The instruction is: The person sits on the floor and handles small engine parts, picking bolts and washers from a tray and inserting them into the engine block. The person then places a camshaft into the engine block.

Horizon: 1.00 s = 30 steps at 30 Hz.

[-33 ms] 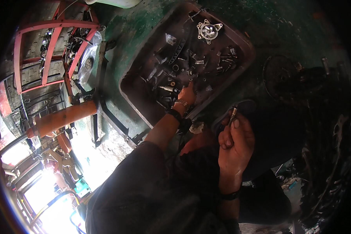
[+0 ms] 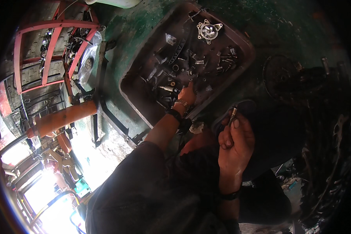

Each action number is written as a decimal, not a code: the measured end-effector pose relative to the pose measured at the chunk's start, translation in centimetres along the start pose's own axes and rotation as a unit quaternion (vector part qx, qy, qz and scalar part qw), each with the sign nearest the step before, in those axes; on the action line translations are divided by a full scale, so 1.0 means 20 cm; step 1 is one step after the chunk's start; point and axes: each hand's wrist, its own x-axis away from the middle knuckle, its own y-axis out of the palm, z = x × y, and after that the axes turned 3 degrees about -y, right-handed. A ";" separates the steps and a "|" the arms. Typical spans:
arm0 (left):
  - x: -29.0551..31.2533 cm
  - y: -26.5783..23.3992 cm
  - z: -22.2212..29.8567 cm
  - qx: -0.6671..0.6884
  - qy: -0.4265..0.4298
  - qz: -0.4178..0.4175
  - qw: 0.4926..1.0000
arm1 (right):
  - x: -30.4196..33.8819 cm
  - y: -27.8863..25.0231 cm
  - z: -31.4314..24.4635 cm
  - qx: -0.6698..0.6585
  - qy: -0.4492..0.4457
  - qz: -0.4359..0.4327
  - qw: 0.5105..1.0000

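No change can be seen from the picture just before: the left hand [image 2: 187,94] is still kept low in the dark tray [image 2: 137,106], and the thin metal part [image 2: 233,112] is still held up in the right hand [image 2: 238,137]. So no piece can be said to have been picked up or put down. The thin metal part is pinched by the right grip, between thumb and fingers, outside the tray and to the right of it. The left grip is bent down among small bits; whether anything is pinched there cannot be told. Two hands are counted, and one thin metal part in the right one. In the tray, one round finned part [image 2: 208,32] is seen near the far end, one silver tube [image 2: 166,88] beside the left hand, one gold ring [image 2: 172,84] by that tube, and one dark ring [image 2: 175,68] farther up. The small bolts [image 2: 226,59] are too mixed up to be counted.
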 end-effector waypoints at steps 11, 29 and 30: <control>0.05 0.00 -0.03 0.064 -0.010 0.016 0.998 | 0.00 0.04 -0.03 -0.002 0.017 0.016 1.000; -0.19 -0.17 0.13 -0.119 0.009 0.030 0.992 | 0.00 0.06 -0.05 -0.024 0.025 0.028 0.999; -0.18 -0.19 0.12 -0.106 -0.009 0.032 0.994 | 0.00 0.06 -0.05 -0.026 0.024 0.026 0.999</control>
